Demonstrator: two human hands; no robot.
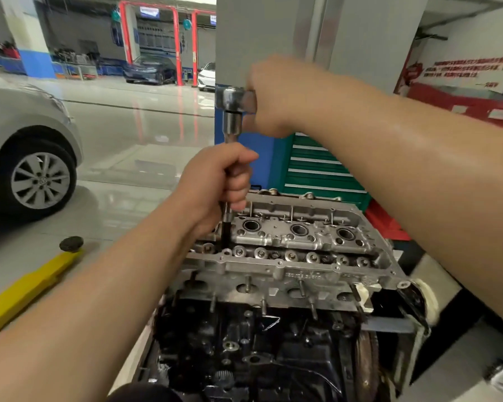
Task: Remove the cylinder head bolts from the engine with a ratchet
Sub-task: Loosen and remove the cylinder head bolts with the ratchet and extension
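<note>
Nearest us, the grey aluminium cylinder head tops the dark, oily engine block. Our left hand wraps the long steel extension bar, which drops into a bolt well at the head's left end. Above, our right hand grips the chrome ratchet handle. If the bar tilts, we judge the socket could slip and round the bolt. Leftward the glossy floor gives swing room; the grey pillar behind crowds it.

Both hands on ratchet over engine
</note>
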